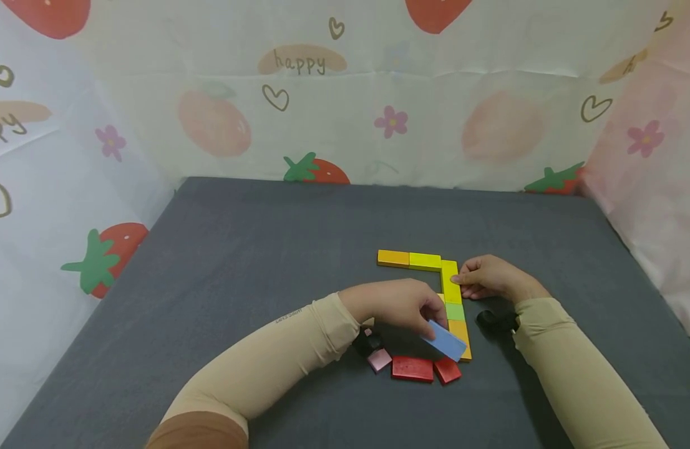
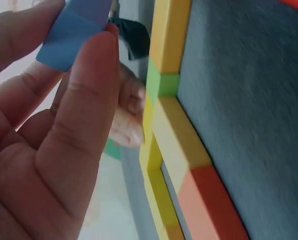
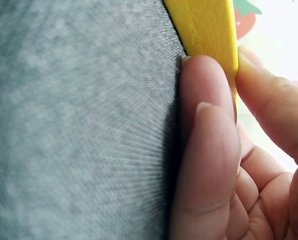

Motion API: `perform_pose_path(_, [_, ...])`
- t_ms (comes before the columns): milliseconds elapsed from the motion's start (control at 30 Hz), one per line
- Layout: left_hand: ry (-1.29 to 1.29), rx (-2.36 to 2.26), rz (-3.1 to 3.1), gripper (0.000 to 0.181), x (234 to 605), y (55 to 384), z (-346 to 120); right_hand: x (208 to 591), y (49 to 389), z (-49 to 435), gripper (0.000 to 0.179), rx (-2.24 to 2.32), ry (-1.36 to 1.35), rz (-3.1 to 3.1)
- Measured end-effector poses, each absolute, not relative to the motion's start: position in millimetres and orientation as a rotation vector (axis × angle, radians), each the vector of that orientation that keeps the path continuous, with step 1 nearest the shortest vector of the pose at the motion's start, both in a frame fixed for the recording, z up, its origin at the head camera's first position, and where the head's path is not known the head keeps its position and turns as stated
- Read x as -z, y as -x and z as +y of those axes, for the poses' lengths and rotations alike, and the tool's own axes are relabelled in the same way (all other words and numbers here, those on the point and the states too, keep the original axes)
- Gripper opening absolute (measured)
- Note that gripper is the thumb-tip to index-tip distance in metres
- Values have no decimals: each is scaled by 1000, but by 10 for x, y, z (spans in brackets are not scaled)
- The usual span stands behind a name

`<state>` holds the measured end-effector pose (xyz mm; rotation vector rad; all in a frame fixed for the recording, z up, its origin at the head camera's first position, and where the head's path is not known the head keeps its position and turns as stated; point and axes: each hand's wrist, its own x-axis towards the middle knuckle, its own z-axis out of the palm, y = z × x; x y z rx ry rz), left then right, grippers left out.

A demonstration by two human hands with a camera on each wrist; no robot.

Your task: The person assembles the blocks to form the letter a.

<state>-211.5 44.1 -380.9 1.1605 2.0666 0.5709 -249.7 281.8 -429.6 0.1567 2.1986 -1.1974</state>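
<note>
My left hand [image 1: 398, 304] pinches a blue block [image 1: 447, 342] between thumb and fingers, holding it tilted above the near end of a row of blocks. That row has a yellow block [image 1: 450, 284], a light green block [image 1: 455, 311] and an orange block [image 1: 459, 333]. My right hand [image 1: 495, 277] holds the yellow block at its right side, thumb on top and curled fingers along the edge. In the left wrist view, a pale yellow block [image 2: 181, 132] branches from the row and meets an orange-red block [image 2: 209, 200]; my left hand hides most of this branch in the head view.
Another yellow block [image 1: 425, 261] and an orange block [image 1: 393, 258] extend leftward from the row's far end. Nearer lie a long red block [image 1: 412, 368], a short red block [image 1: 448, 370] and a pink block [image 1: 380, 360]. A dark grey cloth [image 1: 266, 249] covers the table; printed curtains surround it.
</note>
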Motion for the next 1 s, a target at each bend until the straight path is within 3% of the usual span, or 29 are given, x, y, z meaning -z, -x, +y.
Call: perform_pose_path(1000, [-1201, -460, 2136, 17, 4021, 1778, 1003, 4307, 2493, 2795, 22, 1183, -148, 2230])
